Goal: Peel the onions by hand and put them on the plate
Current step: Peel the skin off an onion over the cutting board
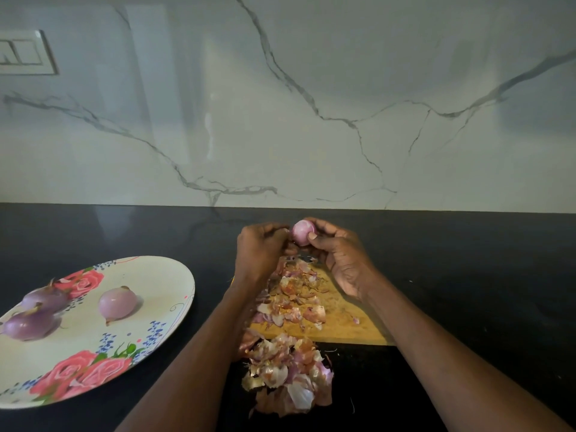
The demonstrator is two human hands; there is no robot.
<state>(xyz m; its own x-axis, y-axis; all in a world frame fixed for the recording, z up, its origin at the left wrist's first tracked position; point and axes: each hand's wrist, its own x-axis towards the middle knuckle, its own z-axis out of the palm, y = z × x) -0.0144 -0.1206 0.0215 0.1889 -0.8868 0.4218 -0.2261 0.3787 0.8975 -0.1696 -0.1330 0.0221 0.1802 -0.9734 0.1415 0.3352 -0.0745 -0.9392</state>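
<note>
Right hand (338, 260) grips onion (301, 232) w/ thumb and fingers; left hand (260, 251) pinches at its side (over cutting board (346, 319)). Three onions on plate (162, 275).

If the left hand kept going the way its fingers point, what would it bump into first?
Most likely the pale pink peeled onion gripped by the right hand. The left hand points right at it and seems almost touching, though depth is unclear.

No writing, label, brand or number can be read anywhere in this view. The plate (174, 294) carries only painted roses and blue sprigs, and the wall switch plate (26, 53) looks unmarked, though blurred.
</note>
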